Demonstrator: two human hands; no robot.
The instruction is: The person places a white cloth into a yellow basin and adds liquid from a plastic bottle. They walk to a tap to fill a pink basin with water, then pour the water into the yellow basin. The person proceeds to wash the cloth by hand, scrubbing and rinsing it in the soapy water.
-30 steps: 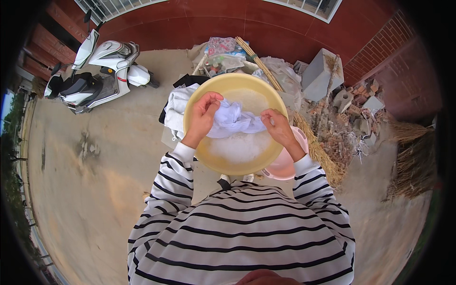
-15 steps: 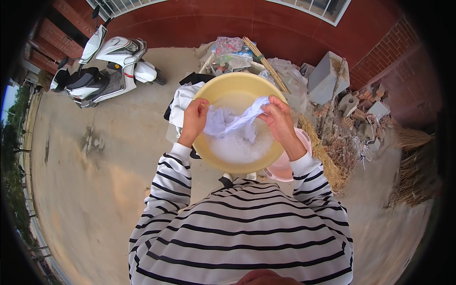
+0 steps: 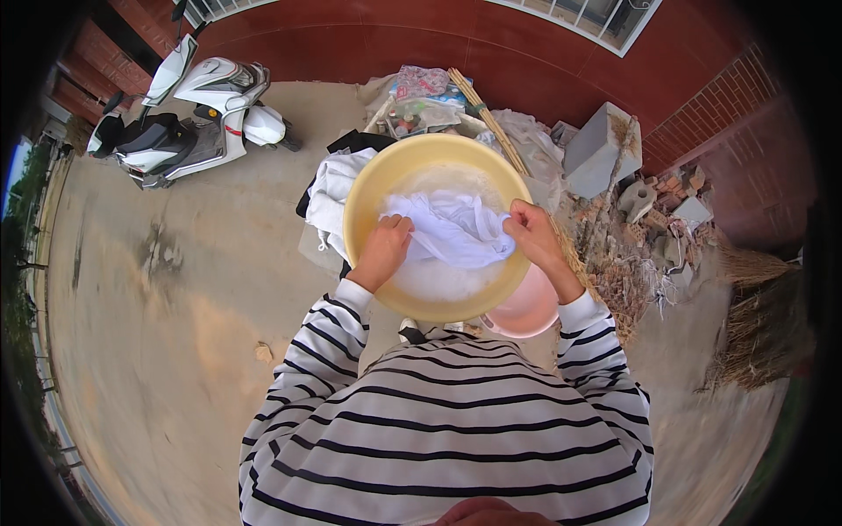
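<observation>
A white cloth (image 3: 452, 230), wet and crumpled, is spread between my two hands over the yellow basin (image 3: 373, 188). My left hand (image 3: 384, 250) is closed on its left edge, knuckles up. At the basin's right side, my right hand (image 3: 532, 233) pinches the cloth's right end between thumb and fingers. Sudsy water (image 3: 438, 282) shows below the cloth, and more foam lies behind it. Whether the cloth's underside touches the water cannot be seen. What kind of garment or cloth it is stays unclear.
A pink basin (image 3: 526, 307) stands partly under the yellow one at the right. White clothes (image 3: 338, 191) lie to the left. Behind are bagged odds and ends (image 3: 421, 110) and bamboo poles (image 3: 489, 118). Rubble (image 3: 671, 215) and straw brooms (image 3: 759, 324) lie right; a white scooter (image 3: 197, 118) stands far left.
Both hands have moved nearer to me, the left also inward and the right slightly outward. The cloth, twisted and bunched before, is now opened wider between them.
</observation>
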